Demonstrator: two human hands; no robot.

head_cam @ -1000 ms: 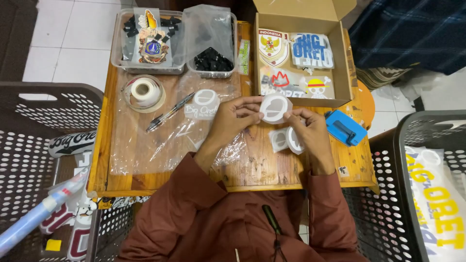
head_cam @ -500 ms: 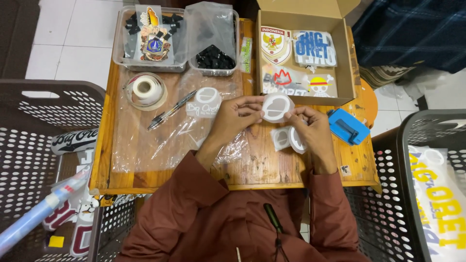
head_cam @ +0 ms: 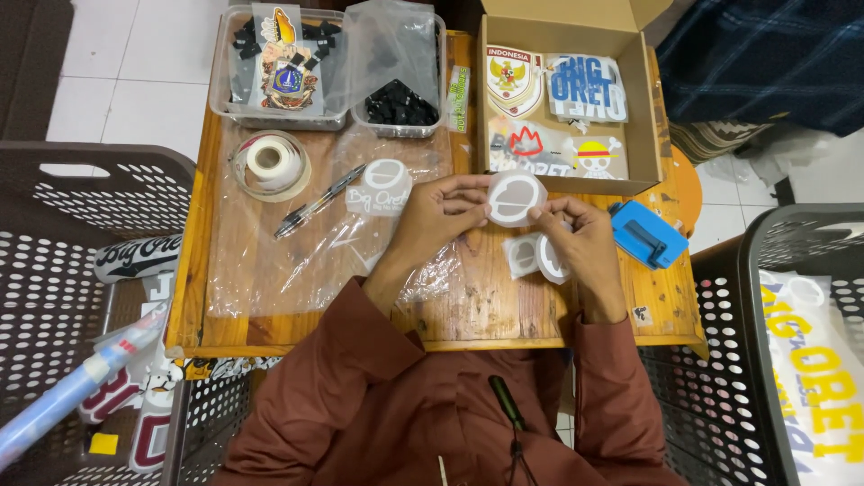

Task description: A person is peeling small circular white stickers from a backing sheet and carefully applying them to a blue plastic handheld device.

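Over the wooden slatted surface [head_cam: 468,306], both hands are holding a round white sticker with a grey backing [head_cam: 514,199] just in front of the open cardboard box of printed stickers [head_cam: 565,99]. The left hand [head_cam: 441,219] is pinching its left edge; the right hand [head_cam: 576,236] is pinching the right edge while also gripping two more small white round stickers [head_cam: 535,256] underneath. Judging by this, light fingertip pressure at the rim keeps it flat and uncreased. The sticker is looking glossy, thin and slightly domed.
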